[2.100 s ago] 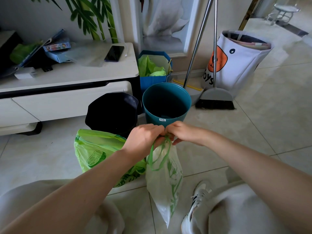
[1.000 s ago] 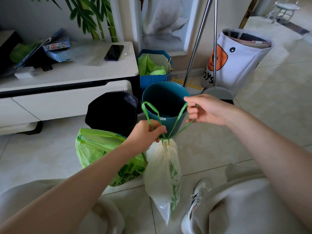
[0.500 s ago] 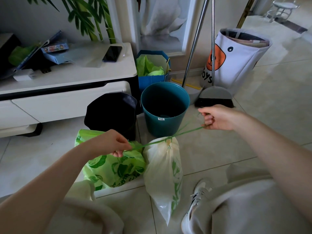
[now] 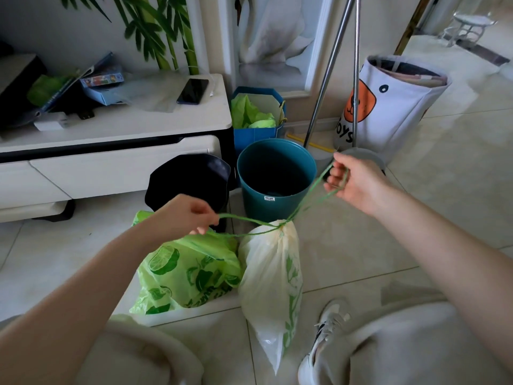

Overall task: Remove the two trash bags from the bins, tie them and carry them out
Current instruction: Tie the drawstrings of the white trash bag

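The left hand (image 4: 184,215) and right hand (image 4: 358,184), each clenched on a green drawstring (image 4: 244,219) loop, flank the white bag's (image 4: 273,276) cinched neck, which hangs between them, nearer the left.

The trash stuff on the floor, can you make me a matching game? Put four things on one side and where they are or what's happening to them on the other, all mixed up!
1. white bag
2. green bag
3. teal bin
4. phone

a. lying on the white cabinet
b. empty, no liner
c. strings pulled by both hands
d. resting on the floor, left of the other bag

Pairs: 1-c, 2-d, 3-b, 4-a
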Demonstrator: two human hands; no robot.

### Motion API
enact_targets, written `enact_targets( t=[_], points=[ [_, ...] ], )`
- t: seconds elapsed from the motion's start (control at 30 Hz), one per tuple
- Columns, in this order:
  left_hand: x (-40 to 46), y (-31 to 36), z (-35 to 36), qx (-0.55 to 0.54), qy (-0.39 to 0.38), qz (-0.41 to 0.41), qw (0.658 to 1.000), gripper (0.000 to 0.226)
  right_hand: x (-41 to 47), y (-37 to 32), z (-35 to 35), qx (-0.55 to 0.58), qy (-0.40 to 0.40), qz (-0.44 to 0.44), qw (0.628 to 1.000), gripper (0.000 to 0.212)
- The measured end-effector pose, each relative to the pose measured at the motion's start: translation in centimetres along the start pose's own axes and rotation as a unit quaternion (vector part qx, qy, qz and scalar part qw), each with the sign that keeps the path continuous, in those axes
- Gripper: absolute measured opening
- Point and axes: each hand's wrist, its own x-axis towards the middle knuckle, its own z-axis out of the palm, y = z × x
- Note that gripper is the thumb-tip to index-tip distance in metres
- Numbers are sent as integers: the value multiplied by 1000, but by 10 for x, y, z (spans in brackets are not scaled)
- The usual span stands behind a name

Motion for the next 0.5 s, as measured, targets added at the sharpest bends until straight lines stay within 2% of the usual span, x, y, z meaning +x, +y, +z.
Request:
enact_targets(
  t=[0.1,0.17,0.23,0.33,0.4,0.5],
  points=[
    [-4,35,4,-205,30,25,978,19,-31,-8,26,4,-93,-42,995,14],
    [-8,54,6,-273,24,53,960,21,-52,-8,44,-43,-142,-78,986,8],
    [-12,70,9,-291,1,84,953,21,-69,-3,61,-127,-168,-125,970,5],
    [-15,90,15,-274,-7,120,954,20,-82,5,80,-307,-163,-218,912,21],
    [-16,98,18,-259,17,133,956,20,-87,6,87,-351,-165,-240,890,22],
    [-15,102,18,-237,56,142,959,22,-85,4,89,-387,-141,-241,879,17]
  ],
)
